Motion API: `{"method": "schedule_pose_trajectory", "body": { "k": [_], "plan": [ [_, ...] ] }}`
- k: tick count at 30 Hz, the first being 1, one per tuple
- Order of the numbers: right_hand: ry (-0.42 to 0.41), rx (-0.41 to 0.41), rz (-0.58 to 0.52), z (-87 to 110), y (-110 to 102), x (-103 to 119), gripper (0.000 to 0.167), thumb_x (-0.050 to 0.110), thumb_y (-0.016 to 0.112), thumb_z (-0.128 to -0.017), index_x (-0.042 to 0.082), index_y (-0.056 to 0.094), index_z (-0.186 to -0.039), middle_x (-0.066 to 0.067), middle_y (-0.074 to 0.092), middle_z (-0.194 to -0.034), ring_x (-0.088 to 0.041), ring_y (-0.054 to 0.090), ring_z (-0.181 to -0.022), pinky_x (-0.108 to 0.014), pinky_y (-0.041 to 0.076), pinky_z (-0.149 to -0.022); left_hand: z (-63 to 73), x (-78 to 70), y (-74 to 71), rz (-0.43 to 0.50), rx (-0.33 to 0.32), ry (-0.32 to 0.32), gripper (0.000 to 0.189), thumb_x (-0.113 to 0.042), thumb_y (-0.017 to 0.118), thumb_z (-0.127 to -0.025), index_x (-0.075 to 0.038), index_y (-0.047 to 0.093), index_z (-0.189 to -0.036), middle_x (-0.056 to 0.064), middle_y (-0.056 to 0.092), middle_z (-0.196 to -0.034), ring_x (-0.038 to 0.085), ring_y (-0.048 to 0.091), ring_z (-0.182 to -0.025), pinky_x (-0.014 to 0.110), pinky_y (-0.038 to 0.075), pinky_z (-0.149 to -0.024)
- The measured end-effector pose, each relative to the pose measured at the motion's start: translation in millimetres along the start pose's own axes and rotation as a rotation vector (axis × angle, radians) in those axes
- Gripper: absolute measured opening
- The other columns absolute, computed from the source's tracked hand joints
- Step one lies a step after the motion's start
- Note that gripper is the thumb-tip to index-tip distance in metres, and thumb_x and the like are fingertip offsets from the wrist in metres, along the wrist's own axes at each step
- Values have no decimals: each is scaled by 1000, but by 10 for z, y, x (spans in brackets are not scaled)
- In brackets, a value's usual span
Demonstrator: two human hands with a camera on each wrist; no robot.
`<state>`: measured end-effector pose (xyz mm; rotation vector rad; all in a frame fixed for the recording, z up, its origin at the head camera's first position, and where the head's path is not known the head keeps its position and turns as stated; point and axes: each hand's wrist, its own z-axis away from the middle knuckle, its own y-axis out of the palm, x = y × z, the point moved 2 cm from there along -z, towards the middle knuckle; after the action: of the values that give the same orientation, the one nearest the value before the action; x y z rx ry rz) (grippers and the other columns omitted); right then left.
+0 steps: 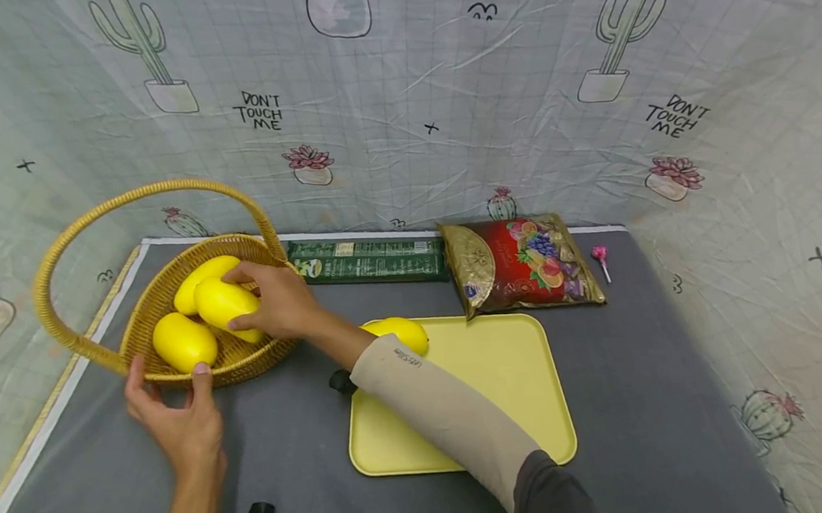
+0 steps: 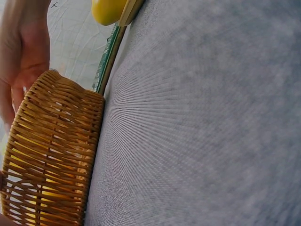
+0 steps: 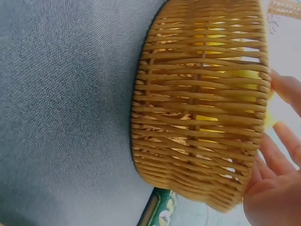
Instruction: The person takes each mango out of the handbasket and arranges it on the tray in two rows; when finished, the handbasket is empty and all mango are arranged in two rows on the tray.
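Note:
A wicker basket (image 1: 258, 369) with a tall hoop handle stands at the left of the table. My left hand (image 1: 184, 431) holds its near rim, thumb and fingers spread along the edge. Over the basket's right side, my right hand (image 1: 283, 302) grips a yellow mango (image 1: 220, 301) between thumb and fingers. Beside it in the basket lie two more mangoes, one behind (image 1: 198, 279) and one in front (image 1: 185, 343). Through the weave of the basket (image 3: 202, 103) in the right wrist view, yellow shows. Another mango (image 1: 405, 335) is on the yellow tray (image 1: 501, 388), partly hidden by the right forearm.
A flat green packet (image 1: 374, 260) lies along the back edge, right of the basket. Next to it is a red and gold candy bag (image 1: 523, 266), touching the tray's back edge in this view. A pink lollipop (image 1: 600, 259) lies farther right. Patterned cloth (image 1: 398, 125) hangs behind the table.

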<state>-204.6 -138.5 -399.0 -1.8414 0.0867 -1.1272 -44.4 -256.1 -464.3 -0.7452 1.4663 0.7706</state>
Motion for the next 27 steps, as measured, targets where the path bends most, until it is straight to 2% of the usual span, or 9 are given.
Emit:
{"method": "schedule_pose_trajectory", "body": {
  "k": [4,13,19,27],
  "plan": [
    [-2,-26,-150,68,-75,-7,62,31,87,-90,25,62,-146,9,64,-147,-8,68,-123,-12,51,-97,-4,-3,-5,2,-2,1,77,-14,73,-99,-33,34,-162,-2,16,-169,19,14,-157,50,30,-128],
    [-44,-132,-341,275,-332,3,65,22,90,-87,23,62,-146,4,68,-143,-6,69,-119,-21,56,-98,-4,-27,-6,11,-5,-2,77,-13,73,-99,-33,35,-162,-2,16,-170,19,14,-157,48,31,-126],
    [-86,-151,-404,438,-497,-13,64,18,90,-87,21,63,-145,1,68,-143,-8,69,-119,-17,55,-95,-1,-37,-3,13,-8,2,77,-12,73,-98,-34,35,-161,-2,17,-169,19,15,-157,48,31,-125],
    [-105,-139,-426,684,-701,-114,65,14,89,-87,22,62,-146,0,64,-148,-18,68,-129,-22,56,-99,-8,-39,0,16,-12,1,77,-11,73,-98,-32,36,-161,-3,19,-168,18,16,-155,48,31,-125]
  ]
}}
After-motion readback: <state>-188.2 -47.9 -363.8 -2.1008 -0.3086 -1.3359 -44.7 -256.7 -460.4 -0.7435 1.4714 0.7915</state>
